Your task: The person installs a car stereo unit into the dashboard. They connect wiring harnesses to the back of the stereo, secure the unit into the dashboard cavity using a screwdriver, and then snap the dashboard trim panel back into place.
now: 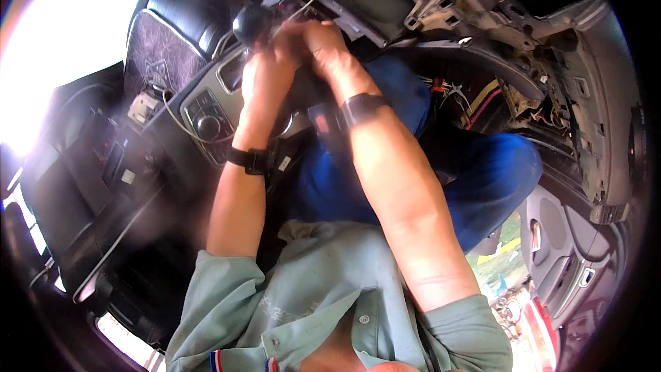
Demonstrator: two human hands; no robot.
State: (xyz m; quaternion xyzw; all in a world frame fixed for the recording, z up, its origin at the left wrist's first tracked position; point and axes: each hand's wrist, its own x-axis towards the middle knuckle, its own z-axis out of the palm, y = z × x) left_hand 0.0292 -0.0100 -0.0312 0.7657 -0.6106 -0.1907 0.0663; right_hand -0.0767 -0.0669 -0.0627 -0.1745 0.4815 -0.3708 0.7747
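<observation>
Beside the black gear knob [251,22] (the landmark, on the centre console [206,120]), the left hand [267,69] and right hand [318,43] meet, fingers curled, grip undeterminable through blur, below the stripped dashboard [482,7] with loose wires [475,100] further right.

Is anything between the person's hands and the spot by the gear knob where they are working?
Nothing visible stands in the way. The left hand and right hand are already together right beside the black gear knob, above the centre console. What the fingers grip is blurred and cannot be told.
</observation>
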